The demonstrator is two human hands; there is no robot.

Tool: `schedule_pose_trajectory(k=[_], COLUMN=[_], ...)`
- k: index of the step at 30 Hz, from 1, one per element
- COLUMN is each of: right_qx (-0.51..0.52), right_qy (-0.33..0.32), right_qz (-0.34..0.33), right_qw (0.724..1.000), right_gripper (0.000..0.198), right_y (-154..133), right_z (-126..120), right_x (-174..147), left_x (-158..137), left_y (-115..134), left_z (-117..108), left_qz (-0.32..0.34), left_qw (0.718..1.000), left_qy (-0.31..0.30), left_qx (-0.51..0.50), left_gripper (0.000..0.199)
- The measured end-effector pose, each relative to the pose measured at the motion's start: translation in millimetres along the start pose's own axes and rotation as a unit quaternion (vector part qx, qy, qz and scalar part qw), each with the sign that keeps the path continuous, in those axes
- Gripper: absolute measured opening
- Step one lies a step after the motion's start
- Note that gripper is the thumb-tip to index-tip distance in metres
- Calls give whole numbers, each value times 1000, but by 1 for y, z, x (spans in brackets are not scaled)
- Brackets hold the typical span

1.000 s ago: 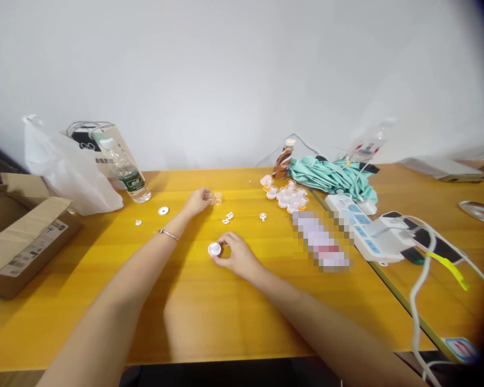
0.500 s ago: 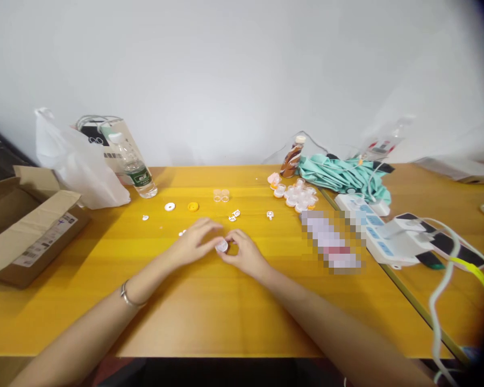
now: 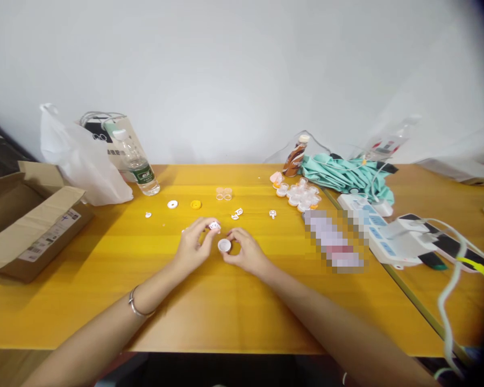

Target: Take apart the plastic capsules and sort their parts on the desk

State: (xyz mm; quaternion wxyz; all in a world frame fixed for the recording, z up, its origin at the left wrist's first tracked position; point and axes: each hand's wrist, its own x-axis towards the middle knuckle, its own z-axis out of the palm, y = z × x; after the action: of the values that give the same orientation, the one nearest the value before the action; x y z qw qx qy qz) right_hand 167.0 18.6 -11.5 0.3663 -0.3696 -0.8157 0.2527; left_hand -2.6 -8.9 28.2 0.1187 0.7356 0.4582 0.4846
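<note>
Between the thumb and fingers of my left hand [image 3: 196, 239] is a small white openwork piece [image 3: 214, 226], held just above the table. My right hand [image 3: 246, 250] grips a small round white cup [image 3: 224, 246] by its side, its open top facing up. The two held things are close together but apart. Beyond my hands lie white openwork pieces [image 3: 237, 214], another such piece [image 3: 272, 214] further right, a yellow ring-shaped part [image 3: 196, 204], a white ring-shaped part [image 3: 172, 204] and a pair of clear round cups [image 3: 223, 194].
At the left stand an open cardboard box [image 3: 34, 231], a white plastic bag [image 3: 86, 161] and a water bottle [image 3: 145, 174]. To the right are clustered clear-and-orange cups [image 3: 302, 194], a brown bottle [image 3: 295, 157], teal folded cloth [image 3: 342, 174] and a power strip [image 3: 373, 228] with cables.
My left hand has drawn back from the cup, lifting the white openwork piece away from it. The cup's open inside now shows; my right hand still holds it. The view has shifted slightly.
</note>
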Motion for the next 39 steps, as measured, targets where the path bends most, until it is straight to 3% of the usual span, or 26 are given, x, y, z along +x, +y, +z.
schedule_pose_trajectory(k=[4, 8, 13, 19, 25, 28, 39], right_qx=[12, 22, 8, 67, 206, 247, 319], right_qy=[-50, -131, -187, -175, -37, -13, 18], right_qz=[-21, -48, -45, -30, 95, 129, 131], right_qw=[998, 990, 981, 982, 973, 960, 939], right_gripper=[22, 29, 35, 48, 23, 21, 19], right_y=[-3, -7, -15, -12, -1, -2, -10], right_z=[-6, -18, -26, -24, -19, -15, -8], right_x=[-1, -3, -6, -5, 1, 3, 2], left_x=[6, 7, 5, 1, -3, -6, -6], left_y=[-8, -15, -14, -14, -10, -10, -11], left_z=[-3, -1, 1, 1, 5, 9, 6], left_qz=[-117, -212, -249, -203, -144, -97, 20], left_qw=[987, 954, 928, 952, 973, 985, 989], left_qy=[-17, -17, -39, -47, -65, -76, -115], left_qx=[-105, -210, -275, -226, -167, -120, -93], left_gripper=[24, 35, 37, 24, 22, 22, 29])
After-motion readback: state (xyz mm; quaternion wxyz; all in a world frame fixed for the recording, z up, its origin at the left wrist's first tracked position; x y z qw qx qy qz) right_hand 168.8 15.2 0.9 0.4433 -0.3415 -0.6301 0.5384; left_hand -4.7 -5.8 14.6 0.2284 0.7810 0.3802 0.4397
